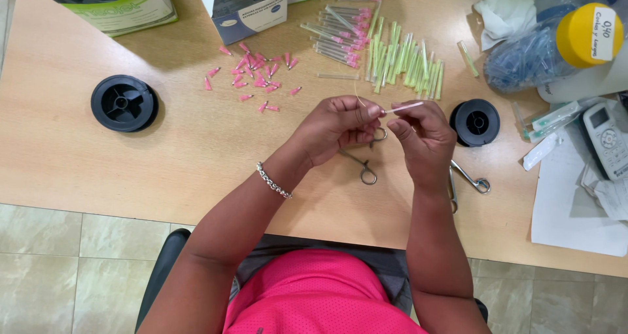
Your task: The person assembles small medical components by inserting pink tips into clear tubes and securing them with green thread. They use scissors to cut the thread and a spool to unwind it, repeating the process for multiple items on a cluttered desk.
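Observation:
My left hand (340,126) and my right hand (422,132) meet above the wooden table (196,157). Between the fingertips of both hands lies a thin whitish needle tube (402,107), held level. A fine thread (358,97) rises from my left fingers. Under my hands lies a metal clamp with ring handles (366,167). A second metal clamp (468,180) lies just right of my right wrist.
Loose pink caps (255,75) are scattered at the middle back. A heap of green and pink capped needles (386,46) lies behind my hands. Black spools sit at the left (123,103) and right (475,122). Boxes (252,7), a yellow-lidded jar (556,46), papers and a handset (608,141) stand around.

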